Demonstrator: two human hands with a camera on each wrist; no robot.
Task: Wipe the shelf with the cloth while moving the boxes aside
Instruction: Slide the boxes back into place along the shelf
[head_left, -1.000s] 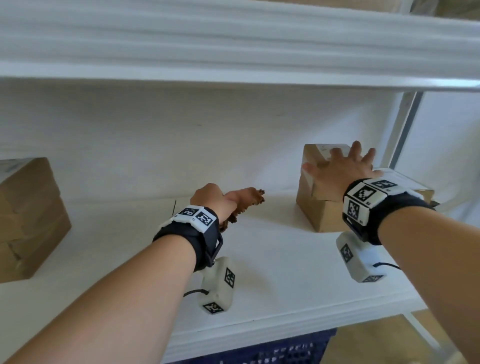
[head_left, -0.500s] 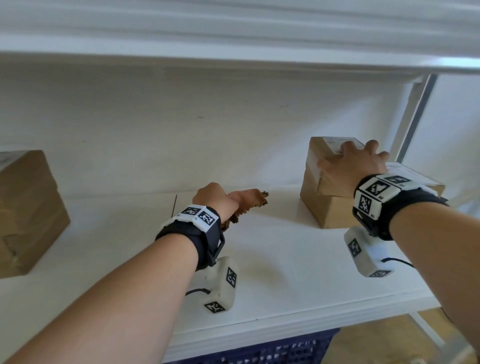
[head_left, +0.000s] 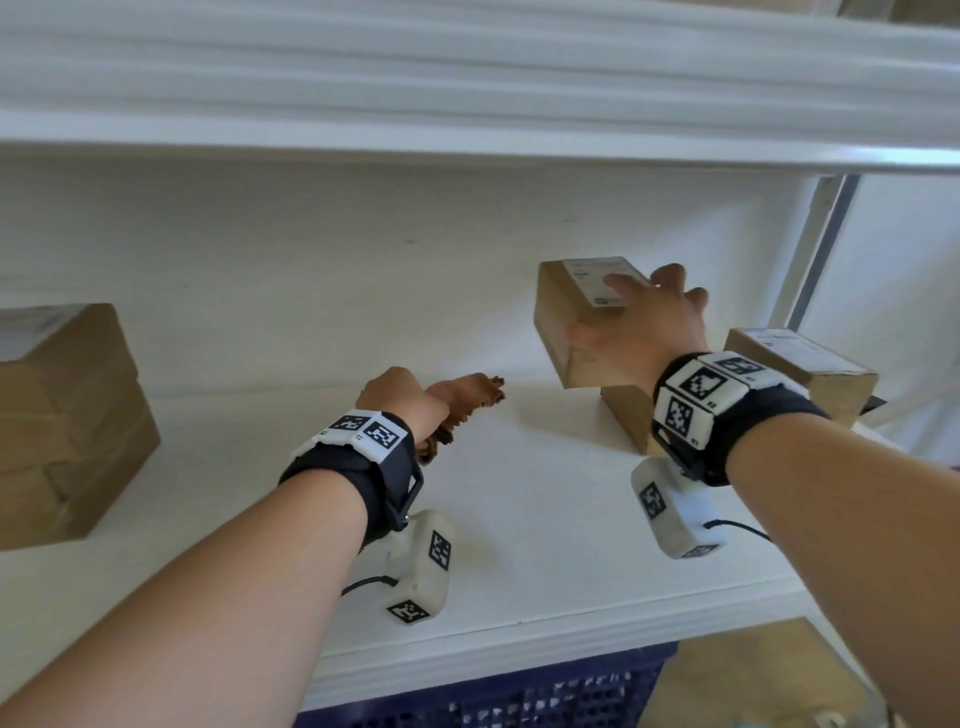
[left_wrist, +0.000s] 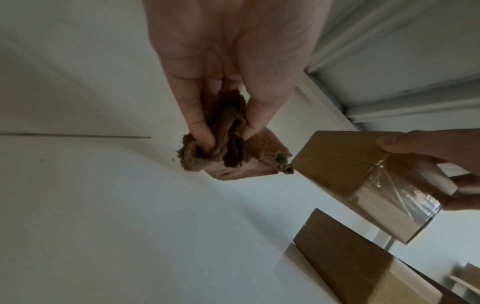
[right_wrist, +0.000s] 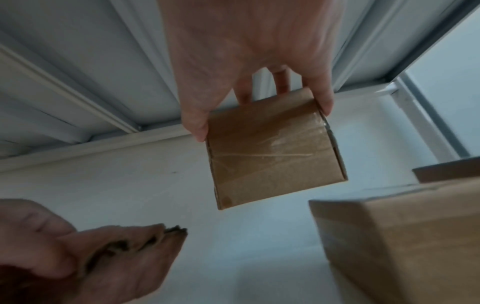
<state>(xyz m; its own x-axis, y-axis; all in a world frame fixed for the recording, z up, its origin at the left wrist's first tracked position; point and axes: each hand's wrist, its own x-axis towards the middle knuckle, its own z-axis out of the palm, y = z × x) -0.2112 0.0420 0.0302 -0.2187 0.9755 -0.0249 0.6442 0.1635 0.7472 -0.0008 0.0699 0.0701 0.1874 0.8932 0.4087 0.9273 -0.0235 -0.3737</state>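
Observation:
My right hand grips a small cardboard box from above, thumb on its left side, fingers over the top, and holds it in the air above the white shelf. The right wrist view has the same small box hanging from my fingers. Under and right of it, a larger cardboard box rests on the shelf. My left hand grips a bunched brown cloth just above the shelf's middle; in the left wrist view the cloth is pinched between thumb and fingers.
A big cardboard box stands at the shelf's left end. An upper shelf runs close overhead. A metal upright stands at the back right. A dark blue crate sits below the shelf's front edge.
My right hand closed on the small top box and lifted it off the larger box, up and to the left. The left hand with the cloth stayed in place.

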